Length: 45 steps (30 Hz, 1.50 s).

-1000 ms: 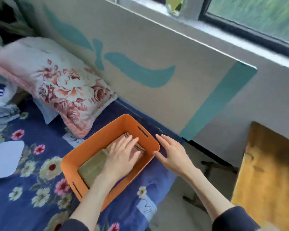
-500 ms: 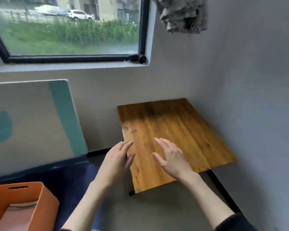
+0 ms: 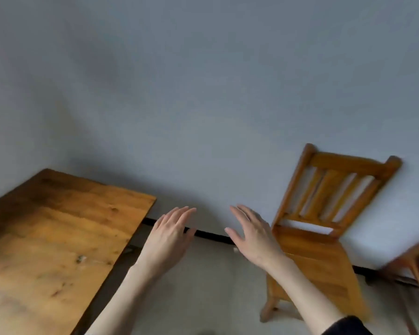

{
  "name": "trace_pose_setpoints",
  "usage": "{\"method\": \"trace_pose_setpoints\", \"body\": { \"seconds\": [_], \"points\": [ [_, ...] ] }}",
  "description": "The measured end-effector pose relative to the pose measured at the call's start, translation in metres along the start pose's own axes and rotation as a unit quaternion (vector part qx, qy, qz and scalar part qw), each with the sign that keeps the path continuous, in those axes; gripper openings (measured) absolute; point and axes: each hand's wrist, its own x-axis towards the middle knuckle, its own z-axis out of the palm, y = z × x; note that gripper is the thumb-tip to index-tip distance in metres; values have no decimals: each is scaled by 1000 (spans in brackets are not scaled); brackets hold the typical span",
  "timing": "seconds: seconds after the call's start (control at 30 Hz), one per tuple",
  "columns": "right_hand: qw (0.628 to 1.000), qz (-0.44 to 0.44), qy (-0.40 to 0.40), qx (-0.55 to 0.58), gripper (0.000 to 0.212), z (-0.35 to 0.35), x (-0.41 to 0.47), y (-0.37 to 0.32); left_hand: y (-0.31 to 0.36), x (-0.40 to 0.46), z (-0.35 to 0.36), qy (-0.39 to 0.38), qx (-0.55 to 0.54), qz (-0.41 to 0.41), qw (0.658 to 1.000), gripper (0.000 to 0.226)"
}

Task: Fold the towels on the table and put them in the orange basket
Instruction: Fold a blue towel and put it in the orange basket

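Both hands, left hand (image 3: pixel 168 238) and right hand (image 3: pixel 252 234), hover flat-fingered and empty; no towel shows on the wooden table (image 3: pixel 46 238), so look around before reaching.

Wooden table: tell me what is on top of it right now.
The visible part of the wooden table shows bare boards, no towel. Its left and near parts run out of frame. Both hands, left hand and right hand, hover beside it, empty.

Soft, dim, even light was cast throughout; no glare was seen. Motion blur was spread across the view, and the chair (image 3: pixel 324 213) was tilted by wide-angle distortion.
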Motion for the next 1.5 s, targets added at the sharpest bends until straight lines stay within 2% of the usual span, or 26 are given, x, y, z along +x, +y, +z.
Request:
{"method": "trace_pose_setpoints", "body": {
  "seconds": [0.2,0.4,0.7,0.87,0.97,1.1,1.2,1.3,1.5],
  "points": [
    [984,166,65,-26,57,-66,-47,119,116,92,74,-80,-48,163,982,46],
    [952,287,104,-34,60,-115,-77,220,224,156,143,-145,-100,254,951,45],
    [877,450,168,-3,60,-166,-154,328,379,203,229,-225,-125,407,876,45],
    [845,500,190,10,60,-183,-203,389,455,201,277,-275,-116,443,845,46],
    [836,515,190,14,60,-193,-234,435,504,199,309,-295,-110,444,839,47],
    [835,520,177,33,58,-211,-279,506,582,192,355,-318,-91,431,840,46],
    [826,536,166,64,58,-231,-311,558,647,187,383,-353,-67,435,825,45],
    [833,531,140,62,59,-253,-334,610,704,185,409,-365,-54,441,819,44],
    [833,539,90,89,58,-253,-356,703,761,193,470,-406,-30,416,813,46]
  ]
}}
